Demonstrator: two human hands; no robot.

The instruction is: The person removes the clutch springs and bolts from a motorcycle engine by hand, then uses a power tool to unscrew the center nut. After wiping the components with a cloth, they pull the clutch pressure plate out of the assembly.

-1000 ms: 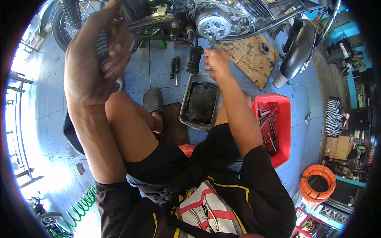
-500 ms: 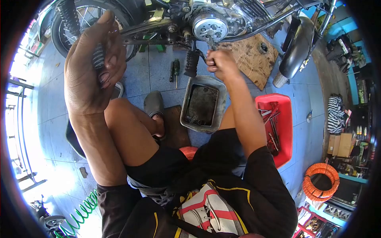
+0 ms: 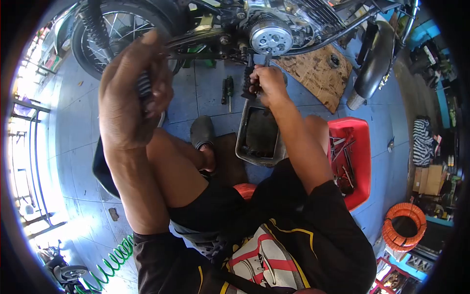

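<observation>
The right hand (image 3: 268, 84) grips one metal tool (image 3: 268, 60), its long axis pointing away from the person, tip at one round metal hub (image 3: 271, 40). The raised left hand (image 3: 134, 93) has curled fingers; blur hides whether it holds anything.

The right hand (image 3: 270, 84) has moved in closer to the rubber footpeg (image 3: 247, 84).

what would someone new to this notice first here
Probably the left hand, raised large and close to the camera. Then the shiny round engine part at top centre, with the right hand gripping a tool just below it. The red bin of tools stands out at right.
</observation>
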